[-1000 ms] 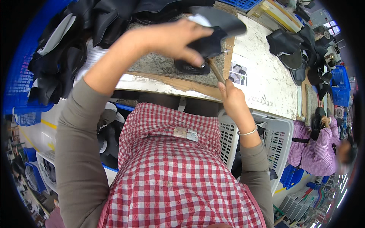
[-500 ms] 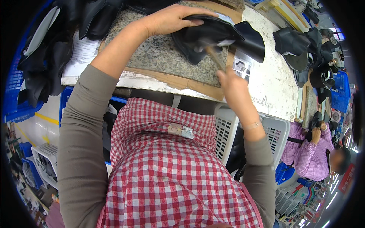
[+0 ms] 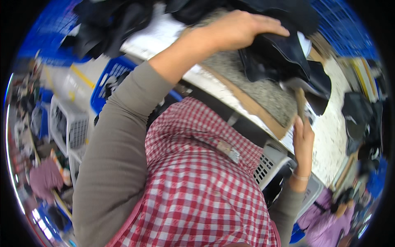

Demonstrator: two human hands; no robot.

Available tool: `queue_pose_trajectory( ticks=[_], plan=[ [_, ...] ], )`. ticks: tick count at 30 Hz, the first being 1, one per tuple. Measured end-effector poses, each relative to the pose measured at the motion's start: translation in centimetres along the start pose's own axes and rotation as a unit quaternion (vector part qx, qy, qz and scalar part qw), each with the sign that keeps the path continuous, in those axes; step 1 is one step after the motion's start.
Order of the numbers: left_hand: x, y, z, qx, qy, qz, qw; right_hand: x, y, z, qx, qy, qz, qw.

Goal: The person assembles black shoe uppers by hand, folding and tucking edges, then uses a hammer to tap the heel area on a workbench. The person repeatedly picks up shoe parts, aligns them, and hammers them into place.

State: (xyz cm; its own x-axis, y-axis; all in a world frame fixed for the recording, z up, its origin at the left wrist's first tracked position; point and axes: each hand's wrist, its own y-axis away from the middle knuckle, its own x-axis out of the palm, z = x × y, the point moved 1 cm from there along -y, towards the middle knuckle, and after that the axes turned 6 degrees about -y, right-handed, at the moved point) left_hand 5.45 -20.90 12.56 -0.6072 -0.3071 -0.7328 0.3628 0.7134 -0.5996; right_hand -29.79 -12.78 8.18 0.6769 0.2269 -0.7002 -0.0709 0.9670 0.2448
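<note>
A black leather shoe upper (image 3: pixel 275 59) lies bent on a speckled stone slab (image 3: pixel 265 96). My left hand (image 3: pixel 240 31) grips its far edge, with the fingers stretched across the top and the thumb hidden. In my right hand (image 3: pixel 303 138) is the wooden handle of a hammer (image 3: pixel 300 103). Its blurred head is at the near right side of the upper, and I cannot tell whether it touches the leather.
Cardboard (image 3: pixel 263 117) edges the slab on the white worktable (image 3: pixel 335 136). More black pieces (image 3: pixel 357 111) lie on the right. Blue baskets (image 3: pixel 345 26) stand at the far side, a white crate (image 3: pixel 269 162) below the table. Another person (image 3: pixel 329 222) works at lower right.
The whole view has turned and blurred, and the table now sits farther right in it. Both hands keep their holds; the hammer has shifted toward the right part of the upper.
</note>
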Motion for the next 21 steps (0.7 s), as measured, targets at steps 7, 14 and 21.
queue_pose_trajectory(
  ticks=[7, 14, 21],
  plan=[
    [-24.3, 24.3, -1.4, -0.211, -0.297, -0.104, 0.925, 0.3, 5.2, -1.8, -0.024, -0.178, 0.072, 0.981],
    [-11.0, 49.5, -9.8, -0.533, -0.294, 0.078, 0.789, 1.9, 4.7, 2.6, -0.031, -0.212, 0.094, 0.972],
    [-6.1, 37.1, 0.3, -0.492, -0.138, 0.172, 0.842, 3.1, 5.4, 3.2, -0.137, -0.043, 0.090, 0.986]
  ],
)
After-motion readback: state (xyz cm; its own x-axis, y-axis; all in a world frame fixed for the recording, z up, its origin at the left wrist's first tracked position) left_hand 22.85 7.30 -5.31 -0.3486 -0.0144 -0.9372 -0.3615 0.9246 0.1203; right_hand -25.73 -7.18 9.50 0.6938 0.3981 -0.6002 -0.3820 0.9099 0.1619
